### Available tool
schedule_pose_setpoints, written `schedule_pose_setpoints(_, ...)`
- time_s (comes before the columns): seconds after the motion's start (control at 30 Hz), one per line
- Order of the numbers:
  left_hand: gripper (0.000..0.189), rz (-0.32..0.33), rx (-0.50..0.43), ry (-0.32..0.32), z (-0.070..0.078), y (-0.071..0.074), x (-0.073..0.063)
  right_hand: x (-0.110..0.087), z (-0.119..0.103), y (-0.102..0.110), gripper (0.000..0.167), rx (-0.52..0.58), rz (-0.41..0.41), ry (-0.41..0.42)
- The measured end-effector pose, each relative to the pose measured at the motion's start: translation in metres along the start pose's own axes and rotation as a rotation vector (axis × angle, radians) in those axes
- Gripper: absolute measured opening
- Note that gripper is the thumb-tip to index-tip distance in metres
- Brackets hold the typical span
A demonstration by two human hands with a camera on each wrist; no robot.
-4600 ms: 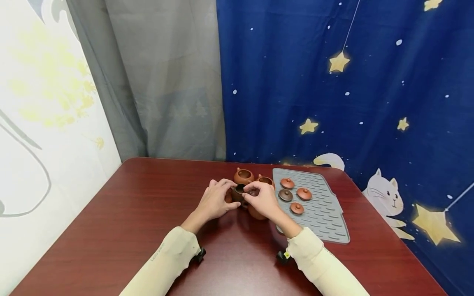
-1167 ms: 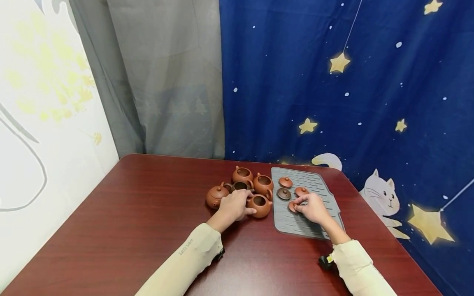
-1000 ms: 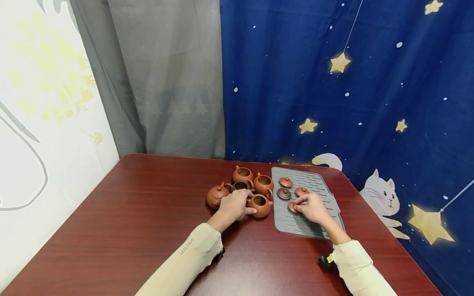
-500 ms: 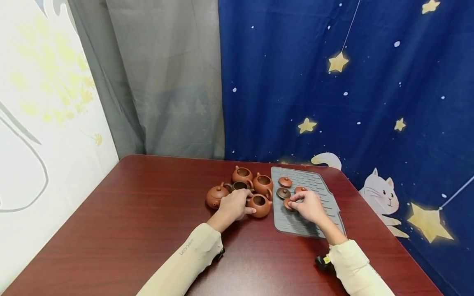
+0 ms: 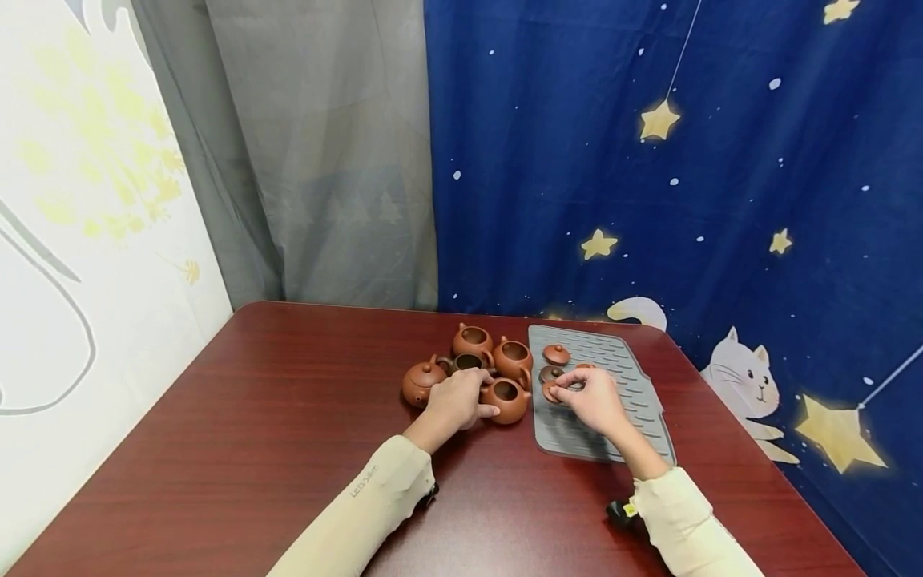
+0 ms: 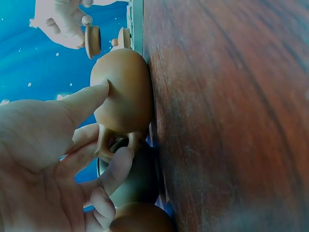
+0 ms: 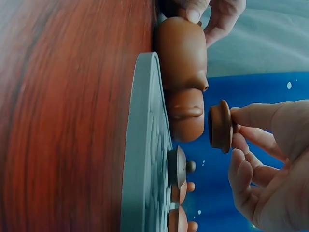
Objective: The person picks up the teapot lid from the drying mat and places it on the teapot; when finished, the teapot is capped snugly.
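Observation:
In the head view, my left hand holds a lidless reddish-brown clay teapot standing on the table. The left wrist view shows its thumb on the pot's body and the other fingers around the handle. My right hand pinches a small clay teapot lid by its knob, raised above the grey mat and just right of that pot. A dark brown open teapot, partly hidden by the left hand, sits behind. To the left stands a lidded teapot.
Two more open clay teapots, one at the back and one by the mat, crowd the group. On the grey ridged mat lie an orange lid, a dark lid and another orange lid, partly behind the right hand.
My right hand has lifted the small lid off the mat and moved it left toward the front teapot. Earlier both hands were at the dark teapot; the left now stays at the front one.

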State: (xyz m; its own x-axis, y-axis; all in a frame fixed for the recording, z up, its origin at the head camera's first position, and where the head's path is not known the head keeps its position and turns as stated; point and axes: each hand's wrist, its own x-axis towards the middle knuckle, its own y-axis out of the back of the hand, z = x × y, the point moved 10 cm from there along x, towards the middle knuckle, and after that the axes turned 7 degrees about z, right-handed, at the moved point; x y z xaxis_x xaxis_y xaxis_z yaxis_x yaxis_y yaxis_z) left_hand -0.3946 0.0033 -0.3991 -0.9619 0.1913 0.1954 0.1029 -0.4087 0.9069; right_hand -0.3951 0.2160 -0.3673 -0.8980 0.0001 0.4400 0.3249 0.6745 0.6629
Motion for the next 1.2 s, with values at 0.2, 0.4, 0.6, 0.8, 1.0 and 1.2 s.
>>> schedule_pose_setpoints(0.2,0.046,-0.005,0.005,0.005,-0.001,-0.001,0.001,0.001,-0.007,-0.002,0.009,0.023,0.008,-0.005)
schedule_pose_setpoints(0.4,0.047,-0.011,0.011,0.008,-0.002,-0.002,0.001,0.001,-0.009,-0.004,0.010,0.024,0.007,-0.024)
schedule_pose_setpoints(0.6,0.047,-0.015,0.006,0.009,-0.002,-0.002,0.000,0.001,-0.013,-0.007,0.010,0.026,0.000,-0.031)
schedule_pose_setpoints(0.8,0.047,-0.017,0.005,0.013,-0.002,-0.001,0.000,0.002,-0.017,-0.009,0.010,0.046,0.003,-0.026)
schedule_pose_setpoints(1.0,0.048,-0.015,0.011,0.007,-0.002,-0.001,0.001,0.002,-0.021,-0.012,0.011,0.083,-0.002,-0.027)
schedule_pose_setpoints(1.2,0.048,-0.019,0.011,0.007,-0.001,-0.002,0.002,0.003,-0.026,-0.017,0.010,0.116,-0.025,-0.019)
